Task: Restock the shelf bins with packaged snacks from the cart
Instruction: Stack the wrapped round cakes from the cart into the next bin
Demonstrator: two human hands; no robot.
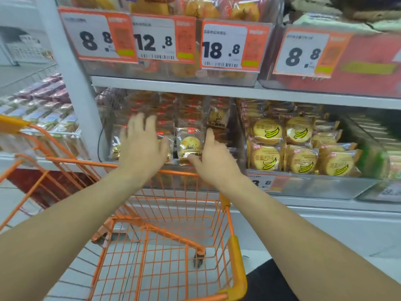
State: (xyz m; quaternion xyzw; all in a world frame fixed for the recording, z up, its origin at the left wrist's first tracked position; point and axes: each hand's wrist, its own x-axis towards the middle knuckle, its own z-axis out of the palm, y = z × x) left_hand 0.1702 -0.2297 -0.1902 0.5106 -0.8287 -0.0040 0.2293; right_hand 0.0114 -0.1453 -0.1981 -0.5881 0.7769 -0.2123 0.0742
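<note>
Both arms reach over the orange cart [225, 205] into a clear bin [235, 135] on the lower shelf. The left hand [142, 146] has its fingers spread wide and flat against the snack packs [165, 118] stacked in the bin. It holds nothing. The right hand [213, 156] sits just beside a snack pack [190, 146] with a round yellow cake inside. Its thumb touches the bottom edge of that pack and 1 finger points up along the pack's right side. The other fingers are hidden, so I cannot tell if it grips the pack.

To the right, another bin holds banana cookie packs [300, 153] in rows. Above the grey shelf board [217, 89] hang price tags [223, 46] with big numbers: 8.8, 12.8, 18.8 and 8.8. More snacks sit behind them.

The left hand looks blurry. The small words on the tags are too fuzzy to read. The cart's wire basket shows only the pale floor [325, 235] through it.
</note>
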